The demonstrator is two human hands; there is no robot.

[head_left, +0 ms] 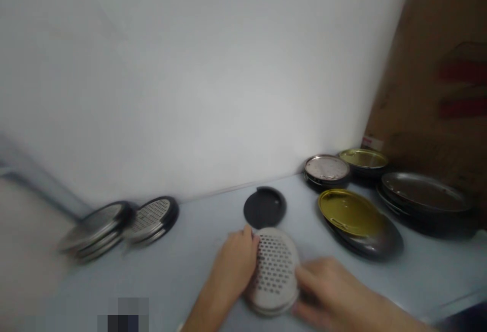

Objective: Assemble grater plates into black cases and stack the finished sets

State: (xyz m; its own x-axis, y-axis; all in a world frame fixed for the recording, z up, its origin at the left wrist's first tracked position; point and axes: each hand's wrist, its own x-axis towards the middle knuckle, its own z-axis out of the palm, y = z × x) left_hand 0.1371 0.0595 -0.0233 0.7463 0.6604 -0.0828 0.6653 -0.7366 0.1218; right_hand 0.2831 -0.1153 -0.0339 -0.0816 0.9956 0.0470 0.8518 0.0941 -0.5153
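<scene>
Head view, one frame logged; my left hand [233,266] is curled around the near left rim of a white perforated disc [274,271], fingertips [249,235] reaching onto its upper edge; my right hand [323,286] closes on the opposite rim, fingers [304,276] pressed against the side, so both hands are holding the disc between them; it sits low over the pale blue tabletop [205,220], its lower edge blurred, with several layers showing at the bottom rim, though I cannot count them; a black round lid [264,207] lies flat just above it, near the wall; to the left, a stack of perforated discs [152,220] leans beside a stack of plain metal discs [95,230], both motion-blurred; to the right, a gold-lacquered lid [350,213] lies tilted on a dark metal lid [384,241]; farther back stand a silver can lid [326,168] and a gold can lid [363,158]; a wide dark metal pan lid [424,192] rests at far right against a brown cardboard sheet [418,94]; a white wall [152,78] rises behind the table.
</scene>
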